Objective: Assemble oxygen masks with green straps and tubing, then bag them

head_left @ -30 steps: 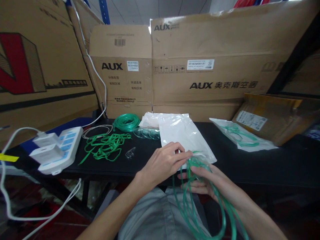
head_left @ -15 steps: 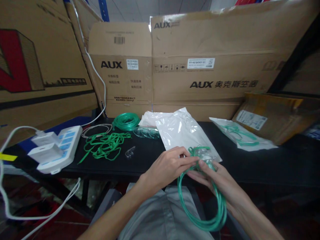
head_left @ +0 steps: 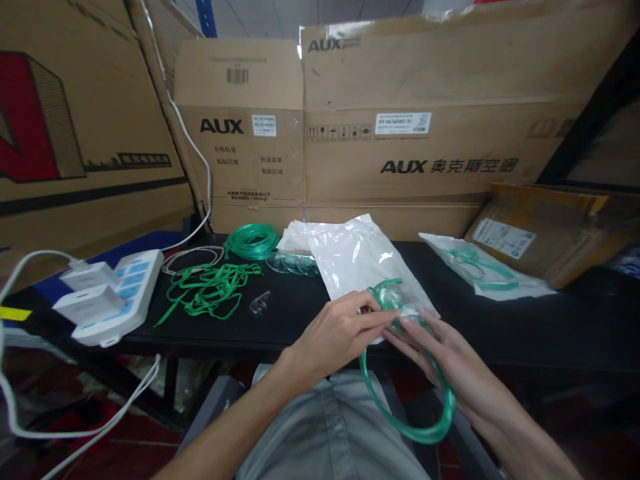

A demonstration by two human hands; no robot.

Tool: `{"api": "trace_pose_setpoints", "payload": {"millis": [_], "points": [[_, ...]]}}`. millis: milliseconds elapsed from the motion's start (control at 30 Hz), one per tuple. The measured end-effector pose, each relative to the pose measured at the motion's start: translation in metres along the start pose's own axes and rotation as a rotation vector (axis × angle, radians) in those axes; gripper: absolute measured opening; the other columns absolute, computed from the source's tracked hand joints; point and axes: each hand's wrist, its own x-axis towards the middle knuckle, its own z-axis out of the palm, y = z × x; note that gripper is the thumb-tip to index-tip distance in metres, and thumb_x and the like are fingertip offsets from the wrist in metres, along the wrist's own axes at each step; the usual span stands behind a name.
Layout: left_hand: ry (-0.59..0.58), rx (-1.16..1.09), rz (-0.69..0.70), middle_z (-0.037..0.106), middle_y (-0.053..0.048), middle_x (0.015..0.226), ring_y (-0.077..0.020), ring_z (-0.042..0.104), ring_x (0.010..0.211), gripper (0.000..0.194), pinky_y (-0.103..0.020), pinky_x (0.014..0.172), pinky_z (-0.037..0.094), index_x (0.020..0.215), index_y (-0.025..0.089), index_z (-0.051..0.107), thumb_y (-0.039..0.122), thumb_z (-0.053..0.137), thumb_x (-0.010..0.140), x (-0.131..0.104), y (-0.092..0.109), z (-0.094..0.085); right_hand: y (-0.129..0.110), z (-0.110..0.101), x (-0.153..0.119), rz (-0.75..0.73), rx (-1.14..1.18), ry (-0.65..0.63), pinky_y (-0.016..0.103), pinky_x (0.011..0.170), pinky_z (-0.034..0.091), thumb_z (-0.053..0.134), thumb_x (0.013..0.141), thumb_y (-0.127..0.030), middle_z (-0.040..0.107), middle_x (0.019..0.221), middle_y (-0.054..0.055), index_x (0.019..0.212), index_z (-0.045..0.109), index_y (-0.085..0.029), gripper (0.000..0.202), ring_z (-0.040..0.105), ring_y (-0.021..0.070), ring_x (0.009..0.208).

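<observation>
While the left hand (head_left: pixel 347 328) and right hand (head_left: pixel 443 341) pinch a clear plastic piece (head_left: pixel 394 297) with fingers nearly closed, at the table's (head_left: pixel 290 312) front edge, the green tubing (head_left: pixel 431 433) looks pretty much coiled, just not inside the white bag (head_left: pixel 357 257) behind.

The hands (head_left: pixel 334 335) and forearms (head_left: pixel 240 417) are bare, and the grey clothing (head_left: pixel 295 433) shows a central seam (head_left: pixel 336 407).

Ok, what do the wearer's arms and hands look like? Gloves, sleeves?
Left hand and right hand: ungloved, no rings visible. Both forearms bare, with no sleeve, watch or cable visible on them. Grey trousers below.
</observation>
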Motion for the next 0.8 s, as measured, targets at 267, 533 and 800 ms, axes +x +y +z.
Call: {"api": "trace_pose_setpoints", "payload": {"millis": [267,533,800], "points": [[-0.036,0.09,0.025,0.066,-0.005,0.098,-0.0155,0.064,0.091,0.029,-0.027,0.085,0.057,0.124,0.017,0.067,0.026,0.05,0.103,-0.004,-0.002,0.005,0.014,0.002,0.005,0.0,0.026,0.14,0.038,0.102,0.058,0.082,0.078,-0.025,0.077,0.112,0.006,0.102,0.07,-0.019,0.027,0.071,0.0282,0.112],[0.009,0.14,-0.074,0.066,-0.005,0.098,-0.015,0.066,0.089,0.027,-0.027,0.083,0.059,0.123,0.016,0.066,0.022,0.052,0.101,-0.004,-0.005,0.008,-0.009,-0.016,-0.005,0.221,0.189,-0.007,0.044,0.111,0.049,0.068,0.083,-0.022,0.072,0.125,0.014,0.113,0.07,-0.016,0.031,0.061,0.0305,0.128],[-0.036,0.143,0.038,0.066,-0.005,0.099,-0.0157,0.065,0.092,0.027,-0.028,0.088,0.058,0.122,0.016,0.066,0.018,0.05,0.101,-0.004,-0.003,0.01,-0.001,-0.008,0.005,0.054,0.089,0.259,0.041,0.106,0.055,0.085,0.074,-0.022,0.078,0.107,0.01,0.09,0.069,-0.018,0.023,0.068,0.0317,0.117]]}}
